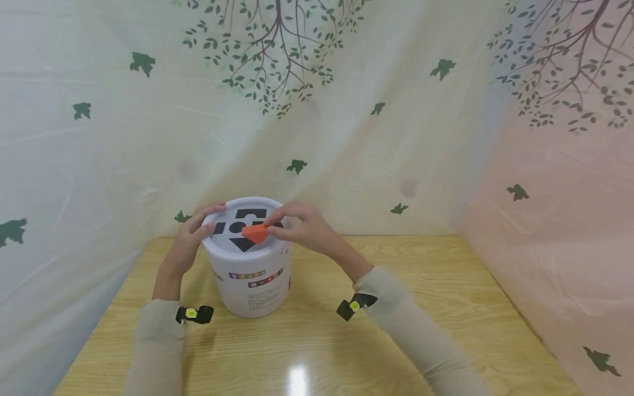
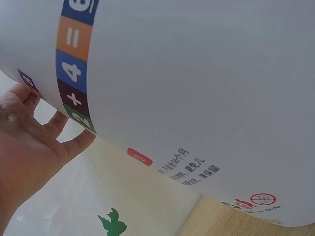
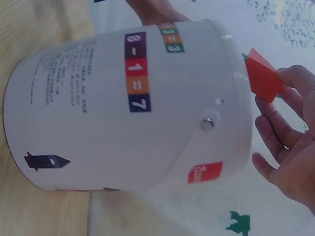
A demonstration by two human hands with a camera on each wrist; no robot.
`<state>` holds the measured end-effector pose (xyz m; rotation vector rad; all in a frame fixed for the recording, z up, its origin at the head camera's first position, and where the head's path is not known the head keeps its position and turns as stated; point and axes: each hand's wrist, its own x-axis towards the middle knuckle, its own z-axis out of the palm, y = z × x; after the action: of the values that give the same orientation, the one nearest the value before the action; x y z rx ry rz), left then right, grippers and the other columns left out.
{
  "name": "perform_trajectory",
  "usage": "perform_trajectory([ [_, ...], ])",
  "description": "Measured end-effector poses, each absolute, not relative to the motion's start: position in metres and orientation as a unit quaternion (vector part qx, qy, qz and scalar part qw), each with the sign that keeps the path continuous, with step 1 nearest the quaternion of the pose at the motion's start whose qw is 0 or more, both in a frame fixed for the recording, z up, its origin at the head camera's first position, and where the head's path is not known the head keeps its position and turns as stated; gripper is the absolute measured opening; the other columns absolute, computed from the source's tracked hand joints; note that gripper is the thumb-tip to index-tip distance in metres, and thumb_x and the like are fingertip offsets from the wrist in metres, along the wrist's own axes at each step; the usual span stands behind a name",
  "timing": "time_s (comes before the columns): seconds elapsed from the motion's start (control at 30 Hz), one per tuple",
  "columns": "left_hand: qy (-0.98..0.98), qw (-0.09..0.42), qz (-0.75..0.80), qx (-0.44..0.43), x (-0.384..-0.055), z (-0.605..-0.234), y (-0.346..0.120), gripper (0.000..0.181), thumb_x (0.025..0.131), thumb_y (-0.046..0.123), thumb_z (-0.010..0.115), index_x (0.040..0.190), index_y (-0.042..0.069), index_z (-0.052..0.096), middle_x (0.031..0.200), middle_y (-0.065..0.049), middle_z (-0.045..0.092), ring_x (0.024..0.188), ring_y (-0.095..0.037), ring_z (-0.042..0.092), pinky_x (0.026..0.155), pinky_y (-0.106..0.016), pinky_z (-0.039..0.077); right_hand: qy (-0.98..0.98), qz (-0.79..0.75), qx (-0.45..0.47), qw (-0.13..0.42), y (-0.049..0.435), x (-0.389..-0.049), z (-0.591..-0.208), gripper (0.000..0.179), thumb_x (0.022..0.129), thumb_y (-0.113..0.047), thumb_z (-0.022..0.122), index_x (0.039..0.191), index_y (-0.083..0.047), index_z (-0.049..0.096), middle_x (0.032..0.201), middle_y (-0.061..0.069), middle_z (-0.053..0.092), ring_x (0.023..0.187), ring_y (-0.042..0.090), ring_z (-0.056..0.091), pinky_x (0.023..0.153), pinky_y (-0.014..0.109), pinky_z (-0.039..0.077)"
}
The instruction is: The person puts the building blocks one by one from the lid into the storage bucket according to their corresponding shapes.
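Observation:
A white bucket (image 1: 230, 297) stands upright on the table, its white lid (image 1: 222, 245) having several dark shaped cutouts. My left hand (image 1: 187, 242) holds the bucket's left rim, thumb on the lid and fingers along the outer wall. Fingers of the left hand (image 2: 42, 137) bend against the printed side in the left wrist view. Between thumb and fingertips, my right hand (image 1: 309, 228) pinches an orange triangular block (image 1: 255, 233). It overlaps the lid near the triangular cutout (image 1: 241, 245). In the right wrist view, the orange block (image 3: 263, 76) appears just beyond the lid's edge.
The bucket sits toward the back left of a wooden table (image 1: 396, 297). Behind it hangs a pale curtain (image 1: 346, 181) printed with trees and green birds, continuing along the right side. Small black cameras are strapped to both wrists.

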<state>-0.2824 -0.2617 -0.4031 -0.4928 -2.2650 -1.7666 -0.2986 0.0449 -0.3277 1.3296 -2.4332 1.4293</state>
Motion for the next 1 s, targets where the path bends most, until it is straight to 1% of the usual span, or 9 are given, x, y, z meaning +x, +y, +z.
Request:
perform_trajectory([
  [0.13,-0.773,0.114,-0.601,-0.169,-0.283,-0.403,-0.261,0.043,0.106,0.023,0.047,0.146,0.01,0.053,0.16,-0.008,0.037,0.135,-0.009,0.04,0.102,-0.015,0.038,-0.781,0.441,0.442,0.009,0.037,-0.295,-0.333,0.018,0.091,-0.02,0.077,0.108,-0.013,0.077,0.112,-0.002,0.075,0.113,0.012,0.059,0.107,0.043,0.044],
  [0.37,-0.778,0.113,-0.595,-0.165,-0.284,-0.405,-0.262,0.043,0.106,0.023,0.046,0.147,0.009,0.052,0.161,-0.009,0.036,0.136,-0.008,0.039,0.102,-0.014,0.037,-0.783,0.445,0.435,-0.006,0.033,-0.296,-0.337,0.02,0.092,-0.022,0.076,0.11,-0.014,0.076,0.115,-0.002,0.074,0.118,0.012,0.057,0.11,0.041,0.04],
  [0.5,-0.781,0.114,-0.592,-0.163,-0.283,-0.404,-0.262,0.043,0.106,0.023,0.045,0.147,0.01,0.052,0.162,-0.009,0.036,0.136,-0.008,0.039,0.102,-0.014,0.038,-0.783,0.441,0.439,-0.007,0.031,-0.297,-0.338,0.02,0.092,-0.021,0.076,0.111,-0.014,0.076,0.115,-0.002,0.074,0.118,0.011,0.058,0.11,0.039,0.041],
  [0.73,-0.779,0.115,-0.594,-0.166,-0.284,-0.405,-0.262,0.043,0.106,0.023,0.045,0.147,0.01,0.052,0.161,-0.009,0.037,0.135,-0.008,0.04,0.102,-0.013,0.038,-0.77,0.451,0.451,-0.022,0.025,-0.297,-0.34,0.018,0.095,-0.018,0.073,0.111,-0.01,0.076,0.111,0.002,0.075,0.109,0.01,0.061,0.1,0.031,0.048],
  [0.83,-0.776,0.116,-0.597,-0.168,-0.284,-0.405,-0.262,0.043,0.106,0.022,0.045,0.146,0.009,0.052,0.161,-0.009,0.037,0.134,-0.008,0.04,0.101,-0.013,0.038,-0.768,0.455,0.45,-0.026,0.024,-0.297,-0.341,0.019,0.095,-0.017,0.072,0.112,-0.01,0.075,0.11,0.002,0.076,0.106,0.009,0.061,0.097,0.027,0.049],
  [1.0,-0.779,0.115,-0.594,-0.165,-0.284,-0.405,-0.262,0.043,0.106,0.024,0.045,0.147,0.01,0.052,0.161,-0.01,0.036,0.134,-0.008,0.04,0.101,-0.013,0.039,-0.761,0.455,0.462,-0.031,0.022,-0.3,-0.343,0.018,0.096,-0.015,0.07,0.112,-0.008,0.075,0.11,0.005,0.076,0.106,0.008,0.062,0.095,0.023,0.049],
])
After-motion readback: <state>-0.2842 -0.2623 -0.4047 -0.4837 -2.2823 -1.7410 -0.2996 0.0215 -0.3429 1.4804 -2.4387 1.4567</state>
